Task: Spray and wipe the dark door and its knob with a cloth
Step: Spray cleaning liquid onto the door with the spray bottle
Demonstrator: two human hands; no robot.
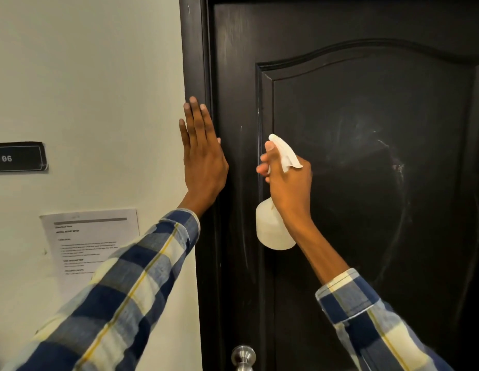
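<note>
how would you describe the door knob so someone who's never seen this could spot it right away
Start at the dark door that fills the right side of the view and follow its left edge down to the bottom of the frame. The door knob sits there, a round brushed-silver knob, the only shiny metal against the black wood.

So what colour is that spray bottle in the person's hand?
White, or a pale translucent white; the spray bottle shows best in the head view, gripped by the right hand.

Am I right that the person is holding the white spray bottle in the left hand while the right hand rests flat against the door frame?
Not quite: the hands are swapped. The head view shows the right hand holding the white spray bottle, while the left hand rests flat against the door frame.
</note>
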